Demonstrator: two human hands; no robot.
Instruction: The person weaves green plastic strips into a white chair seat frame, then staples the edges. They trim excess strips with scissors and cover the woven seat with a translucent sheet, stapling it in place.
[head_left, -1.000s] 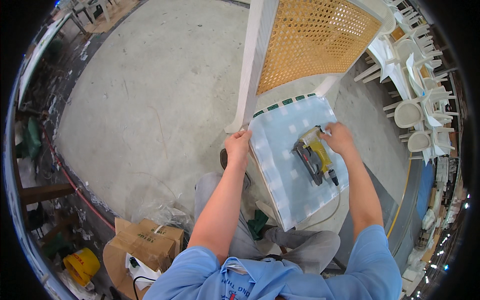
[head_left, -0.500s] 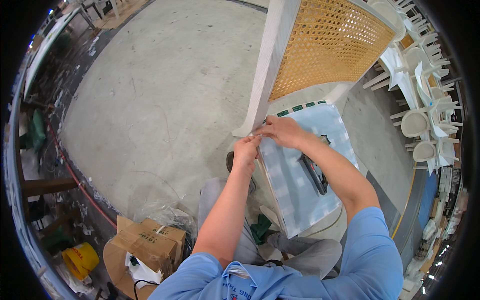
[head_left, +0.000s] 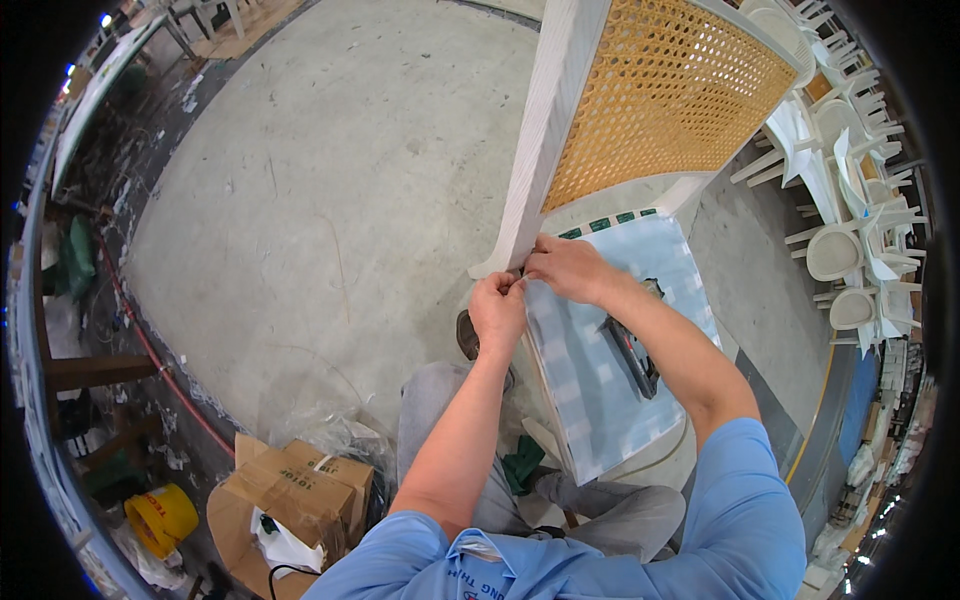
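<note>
A whitewashed wooden chair (head_left: 532, 150) with a woven cane back (head_left: 675, 95) stands before me. Light blue checked fabric (head_left: 600, 400) covers its seat, and green webbing strips (head_left: 600, 224) show along the rear edge. At the seat's back left corner, beside the chair post, my left hand (head_left: 497, 312) and my right hand (head_left: 567, 268) meet. Their fingertips pinch the fabric's edge there; the exact grip is partly hidden by the fingers. A black staple gun (head_left: 632, 357) lies on the fabric under my right forearm.
An open cardboard box (head_left: 300, 485) with clear plastic sits at the lower left, near a yellow bucket (head_left: 162, 520). A red hose (head_left: 150, 345) runs along the left floor. Several pale chairs (head_left: 850, 230) are stacked at the right.
Both hands stay at the same corner; their fingers have shifted slightly, with the left hand more curled. The view has moved a little. The staple gun lies in place.
</note>
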